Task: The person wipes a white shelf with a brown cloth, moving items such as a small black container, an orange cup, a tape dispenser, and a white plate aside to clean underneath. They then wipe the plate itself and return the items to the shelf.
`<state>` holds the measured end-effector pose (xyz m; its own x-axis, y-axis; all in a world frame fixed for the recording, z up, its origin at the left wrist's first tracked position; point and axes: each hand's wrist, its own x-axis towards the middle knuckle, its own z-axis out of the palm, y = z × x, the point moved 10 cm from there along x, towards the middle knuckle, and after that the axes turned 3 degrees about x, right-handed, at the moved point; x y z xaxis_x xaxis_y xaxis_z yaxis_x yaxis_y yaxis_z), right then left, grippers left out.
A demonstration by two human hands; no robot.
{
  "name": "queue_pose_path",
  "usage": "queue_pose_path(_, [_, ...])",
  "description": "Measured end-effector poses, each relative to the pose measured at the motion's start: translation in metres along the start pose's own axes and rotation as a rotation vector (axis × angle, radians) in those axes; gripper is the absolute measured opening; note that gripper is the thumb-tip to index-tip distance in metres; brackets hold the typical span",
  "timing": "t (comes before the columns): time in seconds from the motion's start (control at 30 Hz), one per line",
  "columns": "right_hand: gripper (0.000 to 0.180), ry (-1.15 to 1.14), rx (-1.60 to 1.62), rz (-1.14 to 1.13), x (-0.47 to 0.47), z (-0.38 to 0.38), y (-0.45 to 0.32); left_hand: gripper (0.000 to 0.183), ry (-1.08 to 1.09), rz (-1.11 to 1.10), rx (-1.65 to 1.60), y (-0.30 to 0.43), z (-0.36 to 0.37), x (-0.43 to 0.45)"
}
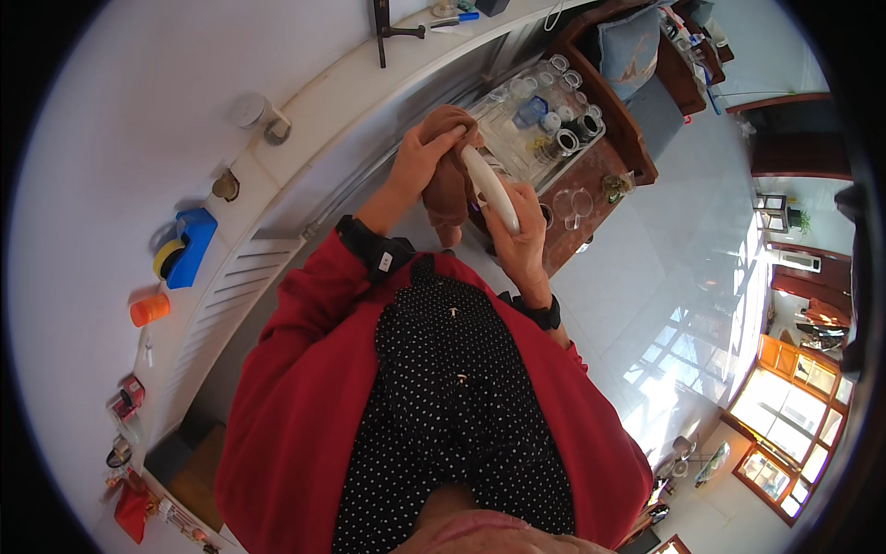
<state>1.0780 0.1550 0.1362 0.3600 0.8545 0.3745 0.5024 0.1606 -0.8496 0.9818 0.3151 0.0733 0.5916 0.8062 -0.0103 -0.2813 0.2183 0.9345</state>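
My left hand (pixel 430 156) grips a brown cloth (pixel 443 188), with the thumb pressed on its upper folds. The cloth hangs down below the fingers and meets one end of a smooth white dish-like piece (pixel 490 187), seen nearly edge-on. My right hand (pixel 520 225) holds the lower end of this white piece, fingers wrapped around it. Its far face is hidden from view. Just beyond both hands, a clear tray (pixel 547 181) on a reddish-brown table (pixel 588 225) carries several glass cups (pixel 571 80), a blue glass (pixel 531 111) and dark-rimmed jars (pixel 566 141).
A glass pitcher (pixel 573 208) stands by the tray's near side. Past the table is a wooden seat with a grey cushion (pixel 628 55). Along the left runs a white ledge (pixel 304 142) bearing a blue tape dispenser (pixel 194 246), an orange container (pixel 149 309) and a clear jar (pixel 252 111).
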Motion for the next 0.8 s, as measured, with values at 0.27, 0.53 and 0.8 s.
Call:
queue_pose_path(0.27, [0.051, -0.086, 0.246, 0.264, -0.023, 0.011, 0.038, 0.027, -0.005, -0.168, -0.266, -0.035, 0.000, -0.004])
queue_pose_path(0.53, [0.066, -0.200, 0.238, 0.377, -0.031, 0.033, 0.053, 0.034, -0.174, 0.227, 0.334, 0.017, 0.023, -0.012])
queue_pose_path(0.8, [0.045, -0.100, 0.042, 0.340, -0.022, 0.028, 0.053, 0.037, -0.083, 0.123, 0.409, 0.022, 0.027, -0.025])
